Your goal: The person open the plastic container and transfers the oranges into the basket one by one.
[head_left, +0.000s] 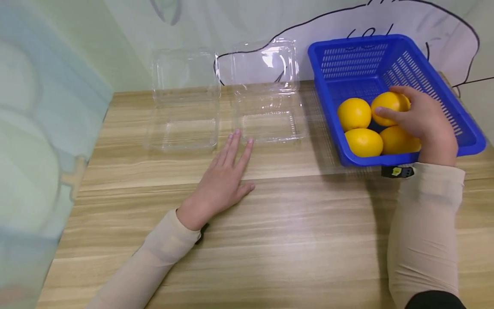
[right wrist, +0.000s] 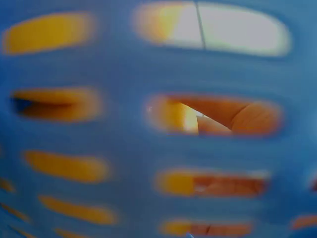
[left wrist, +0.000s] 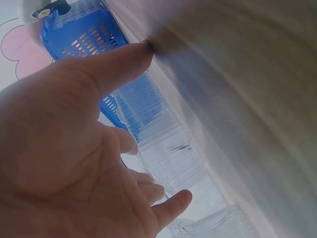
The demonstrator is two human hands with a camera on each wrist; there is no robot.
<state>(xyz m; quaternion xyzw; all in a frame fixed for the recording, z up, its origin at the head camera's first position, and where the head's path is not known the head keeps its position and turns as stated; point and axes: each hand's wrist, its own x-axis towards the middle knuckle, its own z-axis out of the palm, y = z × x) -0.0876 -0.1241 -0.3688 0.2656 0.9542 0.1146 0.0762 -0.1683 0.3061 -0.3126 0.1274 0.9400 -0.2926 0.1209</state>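
Note:
Several oranges lie in the blue plastic basket point(head_left: 390, 161) at the right of the table. My right hand point(head_left: 428, 116) reaches over the basket's near rim and grips the back right orange point(head_left: 390, 105) between thumb and fingers. Through the basket's slots, the right wrist view gives only blurred bits of fruit and fingers. My left hand point(head_left: 224, 182) lies with straight fingers near the table's middle. Its fingertips come close to the front of a clear plastic clamshell box point(head_left: 270, 139); whether they touch cannot be told. In the left wrist view that hand point(left wrist: 99, 148) is spread and holds nothing.
Left of that box stands a second clear clamshell box point(head_left: 185, 146), its lid also raised against the wall. The wooden table point(head_left: 270, 257) meets a printed wall point(head_left: 127, 43) at the back and another on the left. The basket stands right of the boxes.

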